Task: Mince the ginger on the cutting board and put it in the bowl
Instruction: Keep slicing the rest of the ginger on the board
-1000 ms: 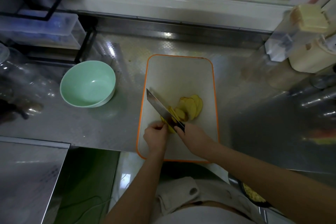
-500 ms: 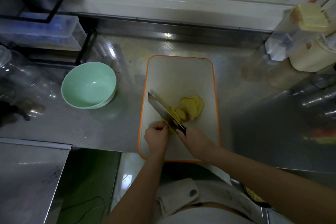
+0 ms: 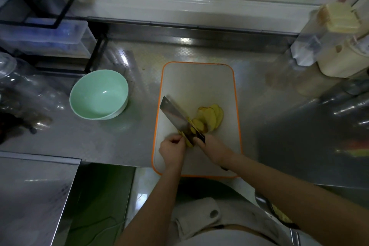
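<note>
bare forearms (image 3: 162,195), pale garment (image 3: 237,225), buttoned pocket (image 3: 213,213)

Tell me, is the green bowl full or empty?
Empty: the green bowl shows only its bare inside, while the ginger lies on the cutting board.

Clear drawers (image 3: 46,35) sit well up-left of the fingers (image 3: 179,141); a cream-lidded container (image 3: 339,46) stands well up-right of them.

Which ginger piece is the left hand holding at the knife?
The small chunk pinched by the left hand on the knife blade's left side; the fanned slices lie loose on its right.
</note>
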`<state>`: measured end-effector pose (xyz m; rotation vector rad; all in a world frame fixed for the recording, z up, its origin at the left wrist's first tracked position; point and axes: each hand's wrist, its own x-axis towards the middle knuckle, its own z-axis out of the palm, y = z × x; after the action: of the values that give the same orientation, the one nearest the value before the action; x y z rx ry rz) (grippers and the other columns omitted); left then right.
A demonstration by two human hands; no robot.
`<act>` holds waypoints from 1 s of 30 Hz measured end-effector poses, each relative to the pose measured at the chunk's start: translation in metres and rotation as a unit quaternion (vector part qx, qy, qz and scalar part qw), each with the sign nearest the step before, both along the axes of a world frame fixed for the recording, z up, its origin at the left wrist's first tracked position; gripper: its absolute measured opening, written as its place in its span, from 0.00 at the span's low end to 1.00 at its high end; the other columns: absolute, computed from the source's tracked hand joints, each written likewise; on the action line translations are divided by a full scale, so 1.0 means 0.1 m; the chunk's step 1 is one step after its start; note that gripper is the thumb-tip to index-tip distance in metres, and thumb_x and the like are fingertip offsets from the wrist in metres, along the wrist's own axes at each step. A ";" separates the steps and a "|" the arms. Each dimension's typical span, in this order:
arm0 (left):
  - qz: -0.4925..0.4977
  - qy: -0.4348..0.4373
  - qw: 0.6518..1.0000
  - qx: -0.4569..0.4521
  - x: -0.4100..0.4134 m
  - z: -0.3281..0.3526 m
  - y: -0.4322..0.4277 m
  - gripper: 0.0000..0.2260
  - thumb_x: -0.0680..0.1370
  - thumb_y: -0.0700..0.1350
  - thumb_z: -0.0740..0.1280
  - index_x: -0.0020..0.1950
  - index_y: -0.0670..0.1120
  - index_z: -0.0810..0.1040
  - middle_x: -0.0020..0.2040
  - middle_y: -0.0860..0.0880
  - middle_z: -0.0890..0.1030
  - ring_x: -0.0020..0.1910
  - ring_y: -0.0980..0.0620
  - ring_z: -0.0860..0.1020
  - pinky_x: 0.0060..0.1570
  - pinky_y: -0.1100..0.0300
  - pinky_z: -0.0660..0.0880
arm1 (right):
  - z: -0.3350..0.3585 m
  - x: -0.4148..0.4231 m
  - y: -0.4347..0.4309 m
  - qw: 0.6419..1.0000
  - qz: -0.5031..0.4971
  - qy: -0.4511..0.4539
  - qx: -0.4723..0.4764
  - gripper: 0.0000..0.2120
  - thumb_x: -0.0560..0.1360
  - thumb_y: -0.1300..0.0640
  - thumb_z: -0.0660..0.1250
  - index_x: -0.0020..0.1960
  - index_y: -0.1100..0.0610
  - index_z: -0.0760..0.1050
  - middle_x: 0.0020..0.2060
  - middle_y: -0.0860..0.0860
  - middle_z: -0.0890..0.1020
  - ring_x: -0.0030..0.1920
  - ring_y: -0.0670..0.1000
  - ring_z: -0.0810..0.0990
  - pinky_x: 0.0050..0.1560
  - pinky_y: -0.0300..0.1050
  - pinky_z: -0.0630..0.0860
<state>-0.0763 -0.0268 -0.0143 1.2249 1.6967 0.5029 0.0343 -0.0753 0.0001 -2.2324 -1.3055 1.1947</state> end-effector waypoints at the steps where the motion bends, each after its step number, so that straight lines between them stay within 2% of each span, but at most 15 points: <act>1: -0.001 0.000 1.000 0.000 0.00 0.00 0.00 0.06 0.74 0.41 0.67 0.44 0.42 0.84 0.42 0.47 0.83 0.42 0.53 0.75 0.38 0.66 0.63 | 0.01 0.03 0.02 1.000 0.010 -0.004 0.000 0.15 0.80 0.50 0.57 0.43 0.60 0.73 0.39 0.59 0.78 0.40 0.56 0.76 0.39 0.46 0.68; 4: -0.005 0.001 1.000 -0.001 -0.01 -0.01 -0.01 0.06 0.74 0.42 0.67 0.44 0.43 0.83 0.42 0.48 0.82 0.41 0.55 0.74 0.40 0.65 0.64 | -0.02 0.05 0.03 0.999 0.028 -0.028 0.008 0.20 0.80 0.48 0.57 0.51 0.65 0.75 0.45 0.63 0.81 0.46 0.61 0.79 0.44 0.51 0.72; 8: -0.005 -0.004 1.000 0.001 -0.01 -0.02 -0.01 0.06 0.74 0.41 0.67 0.44 0.42 0.83 0.42 0.49 0.82 0.41 0.55 0.74 0.39 0.68 0.64 | 0.01 0.05 0.01 0.999 0.004 -0.033 0.029 0.19 0.80 0.50 0.57 0.52 0.67 0.75 0.46 0.64 0.80 0.47 0.62 0.79 0.41 0.48 0.70; 11: -0.024 -0.019 0.999 0.011 -0.03 -0.05 0.01 0.05 0.74 0.40 0.67 0.43 0.42 0.82 0.41 0.49 0.81 0.41 0.55 0.74 0.37 0.69 0.63 | 0.08 0.08 -0.02 0.999 0.009 -0.008 0.042 0.16 0.81 0.52 0.57 0.48 0.65 0.74 0.41 0.60 0.80 0.41 0.57 0.77 0.38 0.44 0.66; 14: -0.063 -0.024 0.997 0.034 -0.05 -0.03 0.04 0.03 0.74 0.40 0.67 0.46 0.42 0.80 0.41 0.50 0.79 0.41 0.54 0.74 0.35 0.70 0.63 | 0.11 0.11 -0.04 0.999 -0.013 -0.007 0.047 0.13 0.81 0.51 0.57 0.41 0.58 0.69 0.30 0.48 0.71 0.31 0.47 0.69 0.36 0.41 0.63; 17: -0.121 -0.023 0.988 0.098 -0.07 0.01 0.10 0.03 0.75 0.40 0.67 0.48 0.43 0.77 0.40 0.51 0.76 0.38 0.56 0.73 0.34 0.75 0.66 | 0.08 0.15 -0.06 0.998 -0.030 -0.013 0.051 0.14 0.80 0.50 0.57 0.39 0.55 0.67 0.30 0.48 0.71 0.31 0.48 0.70 0.34 0.42 0.62; 20: -0.255 0.011 0.951 0.171 -0.14 -0.03 0.21 0.09 0.72 0.35 0.66 0.51 0.44 0.78 0.48 0.48 0.75 0.45 0.53 0.74 0.42 0.74 0.65 | 0.09 0.18 -0.09 0.997 -0.037 -0.011 0.068 0.16 0.80 0.50 0.57 0.34 0.51 0.63 0.28 0.46 0.69 0.29 0.44 0.68 0.33 0.41 0.63; 22: -0.378 0.071 0.896 0.223 -0.18 -0.07 0.31 0.14 0.68 0.34 0.68 0.52 0.44 0.79 0.52 0.47 0.76 0.51 0.50 0.73 0.50 0.68 0.64 | 0.12 0.19 -0.12 0.996 -0.036 0.000 0.079 0.17 0.80 0.51 0.57 0.33 0.49 0.62 0.27 0.45 0.67 0.28 0.43 0.67 0.29 0.37 0.61; 25: -0.503 0.141 0.815 0.249 -0.18 -0.07 0.39 0.15 0.67 0.38 0.70 0.52 0.48 0.80 0.52 0.49 0.78 0.56 0.47 0.72 0.53 0.60 0.63 | 0.16 0.19 -0.16 0.996 -0.040 0.004 0.084 0.17 0.81 0.53 0.58 0.33 0.49 0.62 0.27 0.45 0.67 0.28 0.42 0.66 0.30 0.35 0.63; 27: -0.535 0.160 0.794 0.240 -0.17 -0.07 0.41 0.14 0.69 0.39 0.70 0.53 0.48 0.79 0.54 0.49 0.78 0.59 0.47 0.71 0.55 0.58 0.62 | 0.19 0.19 -0.18 0.995 -0.035 0.002 0.088 0.18 0.81 0.55 0.58 0.33 0.49 0.61 0.27 0.45 0.66 0.27 0.42 0.65 0.30 0.33 0.66; 30: -0.543 0.164 0.788 0.239 -0.14 -0.07 0.43 0.10 0.71 0.41 0.71 0.52 0.49 0.80 0.55 0.50 0.78 0.61 0.47 0.70 0.58 0.57 0.62 | 0.16 0.19 -0.22 0.995 -0.034 0.005 0.096 0.16 0.81 0.54 0.58 0.34 0.49 0.63 0.27 0.45 0.66 0.26 0.43 0.65 0.30 0.32 0.67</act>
<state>-0.0906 0.0162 -0.0216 2.4984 0.8249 -0.0321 0.0537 -0.0974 0.0163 -2.1135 -1.2713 1.0083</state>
